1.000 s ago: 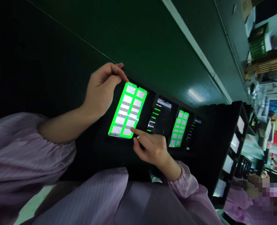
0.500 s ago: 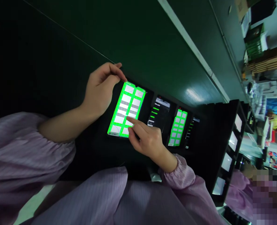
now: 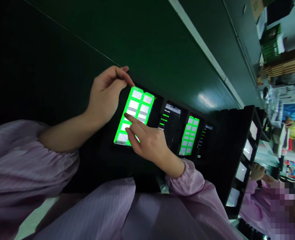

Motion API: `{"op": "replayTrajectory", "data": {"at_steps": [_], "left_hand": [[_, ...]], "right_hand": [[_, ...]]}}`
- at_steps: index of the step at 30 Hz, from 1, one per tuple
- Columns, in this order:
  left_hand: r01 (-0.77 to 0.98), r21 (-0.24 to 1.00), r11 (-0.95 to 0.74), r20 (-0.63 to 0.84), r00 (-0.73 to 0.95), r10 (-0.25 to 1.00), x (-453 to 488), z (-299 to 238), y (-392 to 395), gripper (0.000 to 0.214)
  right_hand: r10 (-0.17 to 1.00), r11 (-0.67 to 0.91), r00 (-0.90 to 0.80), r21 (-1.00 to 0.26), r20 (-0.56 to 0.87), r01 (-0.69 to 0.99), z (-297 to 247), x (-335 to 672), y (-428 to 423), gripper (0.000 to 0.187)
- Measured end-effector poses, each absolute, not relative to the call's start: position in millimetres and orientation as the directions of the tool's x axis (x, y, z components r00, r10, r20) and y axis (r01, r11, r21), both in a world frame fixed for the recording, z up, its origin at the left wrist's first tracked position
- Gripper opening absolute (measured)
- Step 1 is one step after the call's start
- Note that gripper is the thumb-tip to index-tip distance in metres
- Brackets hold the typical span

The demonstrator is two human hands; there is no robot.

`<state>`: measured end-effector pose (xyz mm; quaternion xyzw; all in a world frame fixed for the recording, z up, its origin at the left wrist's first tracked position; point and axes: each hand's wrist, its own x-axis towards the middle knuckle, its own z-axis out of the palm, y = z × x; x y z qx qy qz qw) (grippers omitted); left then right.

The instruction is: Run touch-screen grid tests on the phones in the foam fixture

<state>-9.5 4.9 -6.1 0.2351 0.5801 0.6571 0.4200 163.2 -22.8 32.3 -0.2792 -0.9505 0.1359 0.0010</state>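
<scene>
Two bare hands work at one phone: the left hand point(image 3: 104, 96) pinches nearly closed at the top edge of the green-grid phone point(image 3: 134, 108) (whether it truly grips that edge is hard to tell in this dim view). The right hand point(image 3: 149, 143), loosely open, presses its index fingertip point(image 3: 126, 115) onto that screen. Beside it in the black tray point(image 3: 173, 156) lie a second green-grid phone point(image 3: 189, 135) and two dark phones point(image 3: 171, 125). Four white panels point(image 3: 247, 150) stand in a black rack point(image 3: 233, 160) well apart.
</scene>
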Motion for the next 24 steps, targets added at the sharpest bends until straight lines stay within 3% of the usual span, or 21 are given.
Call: {"op": "replayTrajectory", "data": {"at_steps": [9,16,24], "left_hand": [[-0.279,0.96,0.026,-0.176,-0.527,0.831,-9.7,-5.1,4.5,0.036],[-0.263,0.965,0.016,-0.161,-0.538,0.827,-9.4,-6.5,4.5,0.034],[-0.236,0.972,0.021,-0.149,-0.541,0.828,-9.9,-7.4,2.9,0.035]], "right_hand": [[0.612,0.771,-0.781,-0.31,0.123,0.556,45.2,192.6,-15.6,0.03],[0.638,0.752,-0.762,-0.302,0.109,0.586,45.2,193.6,-8.2,0.032],[0.577,0.796,-0.814,-0.271,0.071,0.541,37.2,171.8,-3.4,0.035]]}}
